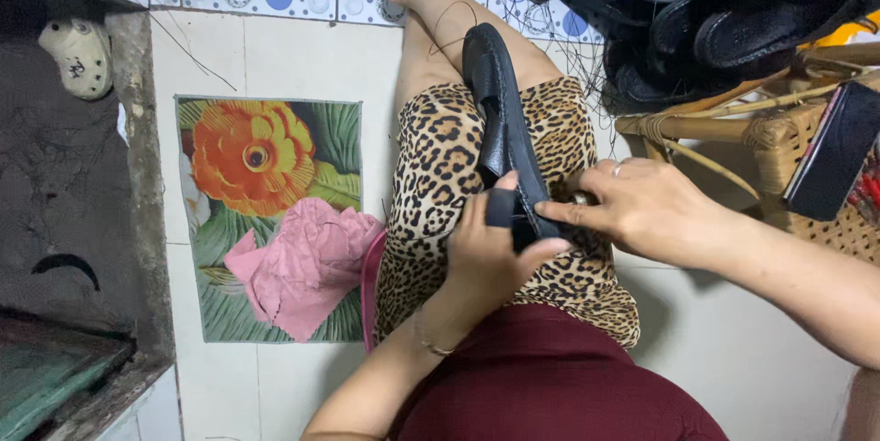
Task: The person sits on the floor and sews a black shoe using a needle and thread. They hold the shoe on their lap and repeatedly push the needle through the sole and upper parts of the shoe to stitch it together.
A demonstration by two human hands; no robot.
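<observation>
On the leopard-print lap (431, 175) lies a black sandal (500, 120), its near end gripped by the left hand (490, 258), while right hand (642, 207) fingers pinch at its strap (thread trails nearby); the work seems unfinished, with more sandals (697, 10) piled far right.

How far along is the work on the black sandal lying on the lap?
In hand: the black sandal lies along the leopard-print lap; the left hand grips its near end, thumb on the strap, while the right hand pinches at the edge beside it, a thread trailing near the leg. Done: nothing shows finished on this sandal. Left: a heap of black sandals waits upper right; whether those are worked cannot be told.
</observation>
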